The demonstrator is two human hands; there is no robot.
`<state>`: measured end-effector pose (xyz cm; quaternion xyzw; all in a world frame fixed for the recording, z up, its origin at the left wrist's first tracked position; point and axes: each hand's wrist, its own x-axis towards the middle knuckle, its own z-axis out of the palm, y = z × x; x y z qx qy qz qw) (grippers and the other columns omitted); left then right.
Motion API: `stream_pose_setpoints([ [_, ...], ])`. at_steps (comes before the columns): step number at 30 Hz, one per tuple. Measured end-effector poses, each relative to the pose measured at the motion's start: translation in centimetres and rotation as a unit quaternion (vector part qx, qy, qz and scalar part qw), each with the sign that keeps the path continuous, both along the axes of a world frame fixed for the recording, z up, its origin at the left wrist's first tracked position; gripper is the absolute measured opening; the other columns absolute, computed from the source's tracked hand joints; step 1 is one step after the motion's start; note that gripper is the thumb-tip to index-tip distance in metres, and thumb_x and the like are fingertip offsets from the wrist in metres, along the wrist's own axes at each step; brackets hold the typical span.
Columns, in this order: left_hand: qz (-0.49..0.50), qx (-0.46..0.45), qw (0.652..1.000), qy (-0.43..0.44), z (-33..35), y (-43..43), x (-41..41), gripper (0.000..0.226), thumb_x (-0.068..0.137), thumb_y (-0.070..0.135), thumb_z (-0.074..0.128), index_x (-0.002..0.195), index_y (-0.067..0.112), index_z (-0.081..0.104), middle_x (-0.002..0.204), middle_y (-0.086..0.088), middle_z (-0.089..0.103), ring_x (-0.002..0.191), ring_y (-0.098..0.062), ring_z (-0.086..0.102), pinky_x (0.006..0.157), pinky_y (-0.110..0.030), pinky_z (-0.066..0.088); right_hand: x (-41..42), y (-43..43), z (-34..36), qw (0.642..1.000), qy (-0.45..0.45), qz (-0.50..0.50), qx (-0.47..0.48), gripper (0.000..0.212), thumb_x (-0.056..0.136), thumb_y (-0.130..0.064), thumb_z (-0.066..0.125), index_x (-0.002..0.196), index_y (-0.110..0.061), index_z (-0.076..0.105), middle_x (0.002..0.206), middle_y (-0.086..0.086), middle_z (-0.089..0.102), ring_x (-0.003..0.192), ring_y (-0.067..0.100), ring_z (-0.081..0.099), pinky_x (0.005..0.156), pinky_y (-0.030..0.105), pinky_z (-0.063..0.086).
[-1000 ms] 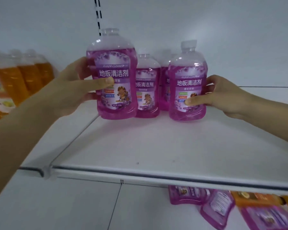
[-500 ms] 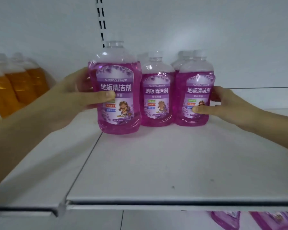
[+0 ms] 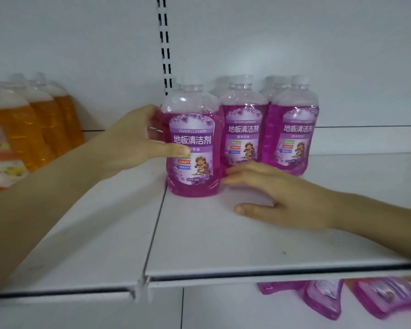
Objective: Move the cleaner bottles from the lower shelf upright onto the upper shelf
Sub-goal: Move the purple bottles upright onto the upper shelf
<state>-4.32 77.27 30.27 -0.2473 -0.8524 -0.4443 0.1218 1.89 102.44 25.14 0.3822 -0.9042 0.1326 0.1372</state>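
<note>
- Purple liquid fills the clear plastic floor-cleaner bottle that the left hand grips, thumb across the label and fingers curled round the far side.
- A second ago this bottle leaned in that grip. Now it stands upright with its base on the white metal upper shelf, over the seam between two panels.
- The right hand has let go of the right-hand purple bottle it was holding. It now hangs low over the shelf with fingers straight and spread, holding nothing. Whether its fingertips touch a bottle I cannot tell.
- That right-hand purple bottle and the middle purple bottle stand upright just behind the gripped one, close together. More caps show behind them.
- Orange-filled clear bottles stand in a blurred row at the left of the same shelf.
- A white back panel rises behind, split by a slotted upright strip.
- Under the shelf's front edge, more purple bottles lie on their sides on the level below.
</note>
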Motion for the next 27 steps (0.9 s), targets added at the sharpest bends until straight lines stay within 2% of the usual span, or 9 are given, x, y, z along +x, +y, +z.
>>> stream_pose_setpoints([
  [4,-0.008,0.018,1.0,-0.017,-0.2,-0.3,0.4,0.059,0.073,0.008,0.077,0.124,0.006,0.047,0.12,-0.012,0.06,0.108,-0.027,0.06,0.095,-0.044,0.049,0.2,-0.9,-0.2,0.999,-0.033,-0.028,-0.007,0.046,0.089,-0.035,0.052,0.131,-0.015,0.049,0.131,-0.001,0.048,0.122,0.007,0.042,0.105,0.015,0.028],
  [7,-0.041,0.049,0.997,-0.034,-0.3,-0.1,1.0,0.071,0.051,0.028,0.079,0.114,0.015,0.049,0.11,0.001,0.064,0.092,-0.007,0.064,0.071,-0.017,0.055,0.5,-1.0,-0.3,0.998,-0.035,-0.051,-0.024,0.045,0.089,-0.034,0.051,0.129,-0.014,0.051,0.127,-0.002,0.05,0.116,0.003,0.042,0.102,0.009,0.028],
  [8,-0.042,0.055,0.997,-0.032,-0.5,0.0,1.0,0.071,0.048,0.033,0.077,0.112,0.018,0.048,0.108,0.004,0.063,0.09,-0.003,0.063,0.067,-0.014,0.053,0.6,-0.9,-0.5,0.997,-0.036,-0.061,-0.03,0.044,0.089,-0.032,0.052,0.129,-0.014,0.052,0.126,-0.002,0.051,0.115,0.003,0.043,0.1,0.008,0.029],
  [13,-0.008,0.014,0.999,0.027,-0.7,-0.1,0.7,0.082,0.055,0.036,0.08,0.125,0.022,0.041,0.103,0.016,0.055,0.09,0.002,0.056,0.072,-0.018,0.045,0.7,-0.7,-0.7,0.992,-0.026,-0.115,-0.054,0.041,0.09,-0.027,0.055,0.129,-0.013,0.051,0.126,0.002,0.055,0.114,0.008,0.048,0.099,0.016,0.033],
  [16,0.049,-0.037,0.989,0.135,-0.3,-0.5,1.7,0.089,0.064,0.04,0.078,0.137,0.016,0.033,0.12,0.004,0.048,0.101,-0.007,0.051,0.083,-0.023,0.041,1.0,-0.8,-0.3,0.992,-0.009,-0.119,-0.043,0.042,0.091,-0.025,0.055,0.13,-0.012,0.05,0.127,0.002,0.054,0.114,0.007,0.046,0.099,0.015,0.031],
  [18,0.094,-0.079,0.962,0.246,0.2,-0.9,2.9,0.08,0.075,0.037,0.073,0.138,0.01,0.033,0.131,-0.012,0.041,0.113,-0.016,0.044,0.092,-0.026,0.033,1.7,-0.7,-0.1,0.992,0.0,-0.12,-0.048,0.043,0.091,-0.027,0.054,0.131,-0.013,0.05,0.127,-0.002,0.053,0.113,0.002,0.043,0.097,0.006,0.027],
  [21,0.109,-0.157,0.911,0.366,1.1,-0.7,4.9,0.064,0.083,0.039,0.062,0.131,0.001,0.042,0.131,-0.024,0.04,0.122,-0.035,0.039,0.097,-0.023,0.022,3.2,0.0,0.5,0.992,0.015,-0.114,-0.055,0.049,0.088,-0.04,0.048,0.131,-0.017,0.049,0.121,-0.014,0.047,0.11,-0.005,0.04,0.091,-0.005,0.021],
  [24,0.092,-0.217,0.881,0.411,1.0,1.3,6.8,0.058,0.086,0.039,0.05,0.124,-0.004,0.049,0.129,-0.026,0.045,0.121,-0.042,0.039,0.098,-0.027,0.024,5.2,1.3,1.0,0.993,0.031,-0.098,-0.056,0.056,0.085,-0.046,0.041,0.131,-0.017,0.049,0.119,-0.015,0.046,0.108,-0.007,0.039,0.09,-0.006,0.021],
  [27,0.091,-0.251,0.869,0.416,-0.1,3.9,8.9,0.054,0.089,0.038,0.049,0.123,-0.004,0.052,0.131,-0.023,0.048,0.123,-0.041,0.04,0.102,-0.034,0.024,7.4,3.4,0.9,0.993,0.057,-0.085,-0.057,0.052,0.087,-0.041,0.043,0.13,-0.013,0.051,0.123,-0.003,0.053,0.112,0.006,0.047,0.094,0.004,0.027],
])
